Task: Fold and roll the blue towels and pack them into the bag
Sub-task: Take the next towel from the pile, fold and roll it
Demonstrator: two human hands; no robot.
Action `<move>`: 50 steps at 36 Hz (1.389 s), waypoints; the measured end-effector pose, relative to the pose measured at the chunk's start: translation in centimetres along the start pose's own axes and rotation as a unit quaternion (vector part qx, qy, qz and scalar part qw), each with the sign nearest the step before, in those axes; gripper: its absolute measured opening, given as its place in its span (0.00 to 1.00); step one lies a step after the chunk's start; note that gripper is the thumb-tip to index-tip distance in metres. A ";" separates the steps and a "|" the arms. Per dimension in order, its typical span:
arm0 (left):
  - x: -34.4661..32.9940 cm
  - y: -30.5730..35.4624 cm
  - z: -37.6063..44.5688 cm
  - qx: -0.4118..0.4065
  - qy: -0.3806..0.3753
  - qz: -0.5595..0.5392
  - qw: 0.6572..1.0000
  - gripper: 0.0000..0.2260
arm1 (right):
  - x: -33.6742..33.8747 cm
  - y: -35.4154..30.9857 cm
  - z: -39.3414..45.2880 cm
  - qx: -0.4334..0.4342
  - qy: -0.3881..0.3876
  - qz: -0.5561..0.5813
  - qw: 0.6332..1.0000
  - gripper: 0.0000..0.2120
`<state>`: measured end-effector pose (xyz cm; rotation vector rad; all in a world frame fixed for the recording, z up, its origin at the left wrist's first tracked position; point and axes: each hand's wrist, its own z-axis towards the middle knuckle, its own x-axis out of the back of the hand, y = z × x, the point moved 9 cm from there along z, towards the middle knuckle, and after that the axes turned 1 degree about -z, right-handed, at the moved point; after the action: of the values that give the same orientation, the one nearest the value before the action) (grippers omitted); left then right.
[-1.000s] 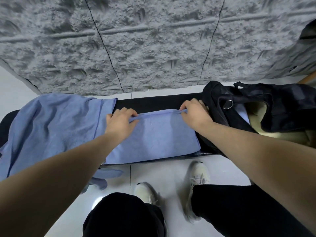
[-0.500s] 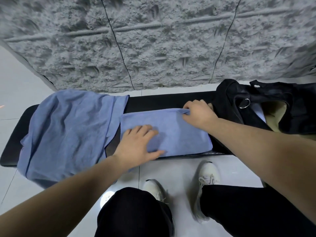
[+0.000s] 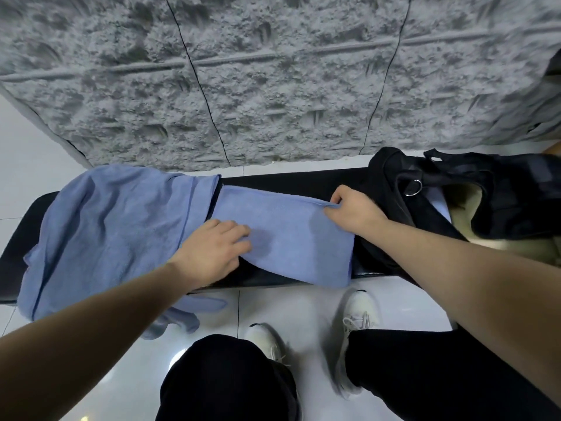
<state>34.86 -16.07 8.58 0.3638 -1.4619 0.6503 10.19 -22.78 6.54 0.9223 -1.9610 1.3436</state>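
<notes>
A folded blue towel [image 3: 291, 235] lies across the middle of a black bench [image 3: 303, 180]. My left hand [image 3: 215, 250] grips its near left part, and the cloth is lifted and bunched there. My right hand [image 3: 352, 211] pinches the towel's far right corner. A larger loose pile of blue towels [image 3: 112, 232] covers the bench's left end and hangs over its front edge. The open black bag [image 3: 473, 192] sits on the bench's right end, with pale lining and a bit of blue cloth showing inside.
A rough grey textured wall [image 3: 273, 80] rises right behind the bench. White floor tiles [image 3: 306, 311] lie in front, where my two white shoes and black trousers show. A metal ring [image 3: 414, 188] hangs on the bag's strap.
My left hand went from the towel's far left corner down to its near left side and now curls on the cloth, lifting it. My right hand kept its pinch on the far right corner.
</notes>
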 end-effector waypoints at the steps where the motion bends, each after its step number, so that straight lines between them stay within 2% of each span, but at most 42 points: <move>1: 0.3 -0.7 0.5 0.018 0.000 0.012 1.000 0.10 | 0.2 0.3 -0.2 -0.009 0.005 0.011 1.000 0.06; 5: 0.0 -4.2 2.0 0.163 -0.041 -0.016 0.986 0.08 | 0.0 1.4 -1.4 -0.047 -0.003 0.084 0.995 0.08; 8: -0.3 -6.5 2.3 0.301 -0.043 -0.074 0.950 0.10 | -0.9 1.9 -2.5 -0.073 -0.027 0.124 0.989 0.09; 11: -0.9 -7.6 2.8 0.365 -0.034 -0.113 0.924 0.14 | -1.9 2.2 -3.7 -0.091 -0.065 0.158 0.981 0.09; 15: -3.0 -8.5 3.3 0.422 -0.023 -0.206 0.883 0.16 | -3.1 2.5 -5.2 -0.113 -0.125 0.192 0.967 0.10; 20: -4.1 -7.6 3.9 0.494 0.046 -0.421 0.760 0.19 | -4.3 2.1 -6.7 -0.135 -0.181 0.203 0.953 0.09; 22: -4.2 -7.0 4.1 0.506 0.077 -0.461 0.725 0.20 | -4.7 2.2 -7.2 -0.131 -0.197 0.182 0.954 0.09; 24: -4.5 -6.5 4.1 0.511 0.092 -0.480 0.708 0.20 | -4.8 2.3 -7.3 -0.118 -0.192 0.162 0.961 0.10; 29: -4.9 -6.9 4.1 0.534 0.100 -0.474 0.693 0.15 | -4.5 2.5 -6.8 -0.096 -0.144 0.185 0.967 0.10; 32: -5.2 -7.9 4.3 0.563 0.131 -0.492 0.651 0.16 | -4.5 2.4 -6.5 -0.089 -0.137 0.198 0.966 0.10; 34: -5.5 -8.3 4.7 0.574 0.139 -0.499 0.634 0.16 | -4.6 2.3 -6.1 -0.085 -0.135 0.195 0.968 0.11; 40: -5.7 -8.7 5.7 0.574 0.129 -0.472 0.657 0.13 | -4.0 2.1 -5.0 -0.050 -0.097 0.130 0.985 0.12; 44: -5.2 -8.2 5.3 0.547 0.136 -0.440 0.699 0.09 | -3.7 2.5 -5.1 -0.043 -0.090 0.090 0.991 0.16; 47: -3.7 -6.4 5.2 0.486 0.143 -0.398 0.765 0.08 | -3.2 2.6 -5.4 -0.032 -0.076 0.061 0.995 0.17; 50: -1.7 -3.4 5.2 0.396 0.146 -0.350 0.836 0.08 | -2.6 1.8 -5.9 0.032 -0.041 0.030 0.998 0.15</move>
<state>32.88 -22.14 8.00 1.3173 -0.6088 0.6349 10.78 -16.21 5.44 0.9691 -2.0319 1.4303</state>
